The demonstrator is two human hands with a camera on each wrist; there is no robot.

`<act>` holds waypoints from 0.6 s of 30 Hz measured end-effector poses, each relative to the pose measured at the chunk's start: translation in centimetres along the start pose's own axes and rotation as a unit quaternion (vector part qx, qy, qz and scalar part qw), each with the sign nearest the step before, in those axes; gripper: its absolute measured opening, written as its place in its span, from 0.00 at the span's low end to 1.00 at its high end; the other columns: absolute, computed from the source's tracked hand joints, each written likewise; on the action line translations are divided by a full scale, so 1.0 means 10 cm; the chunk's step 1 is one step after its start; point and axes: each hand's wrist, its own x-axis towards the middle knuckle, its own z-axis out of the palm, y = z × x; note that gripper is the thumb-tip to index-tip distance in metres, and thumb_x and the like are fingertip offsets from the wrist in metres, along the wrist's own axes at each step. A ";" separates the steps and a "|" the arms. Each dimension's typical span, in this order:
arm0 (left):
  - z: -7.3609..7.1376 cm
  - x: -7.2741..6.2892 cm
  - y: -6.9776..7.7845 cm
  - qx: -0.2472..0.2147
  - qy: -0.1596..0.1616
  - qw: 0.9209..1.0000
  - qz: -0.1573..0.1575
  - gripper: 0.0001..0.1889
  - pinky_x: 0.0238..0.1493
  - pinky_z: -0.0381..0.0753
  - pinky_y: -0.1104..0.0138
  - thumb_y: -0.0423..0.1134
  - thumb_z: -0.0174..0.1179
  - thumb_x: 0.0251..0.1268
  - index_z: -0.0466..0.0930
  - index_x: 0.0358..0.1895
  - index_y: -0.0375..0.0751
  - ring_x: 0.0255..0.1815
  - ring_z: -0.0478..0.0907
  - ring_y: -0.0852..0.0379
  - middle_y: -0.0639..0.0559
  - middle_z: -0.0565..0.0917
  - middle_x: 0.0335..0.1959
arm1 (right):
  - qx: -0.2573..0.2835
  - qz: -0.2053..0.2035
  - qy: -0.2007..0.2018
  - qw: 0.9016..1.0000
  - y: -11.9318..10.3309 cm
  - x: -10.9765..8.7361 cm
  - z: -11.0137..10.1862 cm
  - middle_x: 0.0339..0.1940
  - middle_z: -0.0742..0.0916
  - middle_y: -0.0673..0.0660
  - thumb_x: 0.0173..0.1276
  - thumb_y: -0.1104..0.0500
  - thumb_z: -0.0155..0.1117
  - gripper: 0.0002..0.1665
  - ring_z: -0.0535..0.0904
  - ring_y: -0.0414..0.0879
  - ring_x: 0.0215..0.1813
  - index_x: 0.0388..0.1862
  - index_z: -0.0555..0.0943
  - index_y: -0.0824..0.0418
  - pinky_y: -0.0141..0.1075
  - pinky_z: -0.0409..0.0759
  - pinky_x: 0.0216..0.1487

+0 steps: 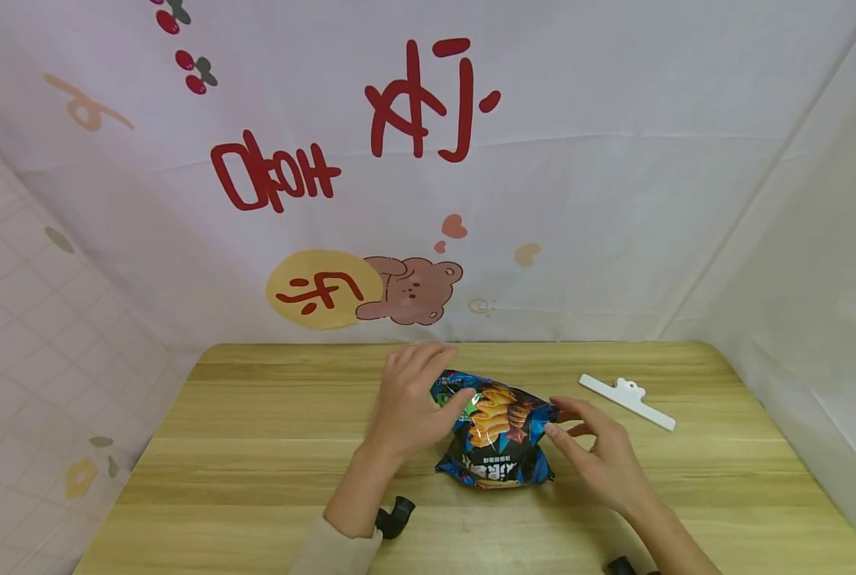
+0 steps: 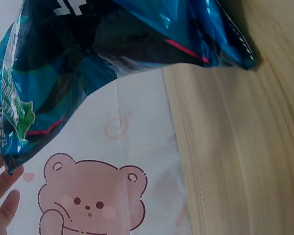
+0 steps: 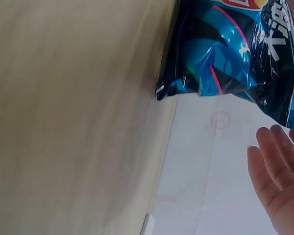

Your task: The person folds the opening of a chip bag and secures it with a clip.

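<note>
A blue-and-black snack bag [image 1: 496, 431], printed with chips, stands on the table with its lettering upside down in the head view. My left hand [image 1: 414, 399] is at its upper left corner, fingers mostly straight and the thumb over the front. In the left wrist view, that hand's fingers [image 2: 2, 193] spread beside the corner. My right hand [image 1: 600, 451] pinches the upper right corner between thumb and index finger. The right wrist view shows its other fingers [image 3: 272, 166] loosely extended below the bag [image 3: 225, 54]; the thumb is hidden there.
A long white clip [image 1: 628, 399] lies on the wooden table [image 1: 255, 447], to the right of the bag. White printed cloth [image 1: 579, 200] hangs behind the table and at both sides. A black curved piece [image 1: 395, 517] shows by the left wrist.
</note>
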 end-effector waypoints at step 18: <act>0.11 0.05 0.12 -0.009 -0.011 1.000 0.016 0.19 0.57 0.76 0.54 0.45 0.75 0.63 0.89 0.54 0.40 0.56 0.81 0.50 0.49 0.88 0.52 | 0.026 0.033 0.030 0.999 -0.08 -0.03 0.11 0.49 0.90 0.58 0.67 0.71 0.73 0.19 0.83 0.39 0.43 0.56 0.86 0.62 0.34 0.84 0.33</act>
